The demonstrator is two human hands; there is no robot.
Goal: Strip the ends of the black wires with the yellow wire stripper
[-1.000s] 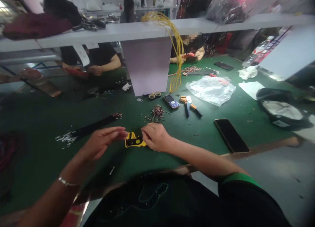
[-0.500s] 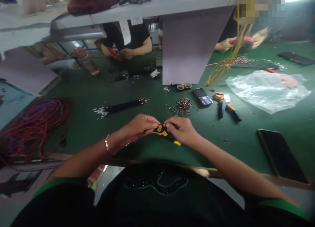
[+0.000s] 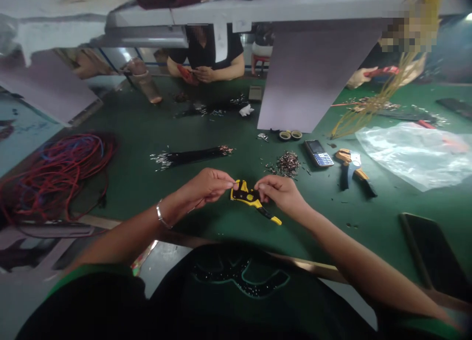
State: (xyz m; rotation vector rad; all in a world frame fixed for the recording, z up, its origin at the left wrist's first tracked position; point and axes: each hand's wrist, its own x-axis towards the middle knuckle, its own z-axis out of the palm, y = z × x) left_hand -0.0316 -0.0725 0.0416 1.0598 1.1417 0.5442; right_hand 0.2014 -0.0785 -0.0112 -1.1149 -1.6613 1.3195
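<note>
A yellow-and-black automatic wire stripper [image 3: 246,196] sits between my hands, just above the green mat, its handle pointing down and right. My right hand [image 3: 280,195] pinches its upper side with the fingertips. My left hand [image 3: 208,186] reaches its upper left end, with fingertips at the jaws. A thin dark wire [image 3: 196,206] seems to run from under my left hand, though its far end is hidden. A silver bracelet [image 3: 160,214] circles my left wrist.
On the green mat lie a bundle of black wires [image 3: 191,157], a pile of small metal terminals [image 3: 288,164], a keypad phone [image 3: 317,153], orange-handled pliers [image 3: 352,172], a plastic bag [image 3: 413,155] and a smartphone [image 3: 431,251]. Red and blue wires [image 3: 55,178] lie left. A co-worker [image 3: 210,60] sits opposite.
The wire stripper has risen from the mat and now shows between my hands, turned with its handle to the lower right. My hands have parted slightly, and the view has swung left.
</note>
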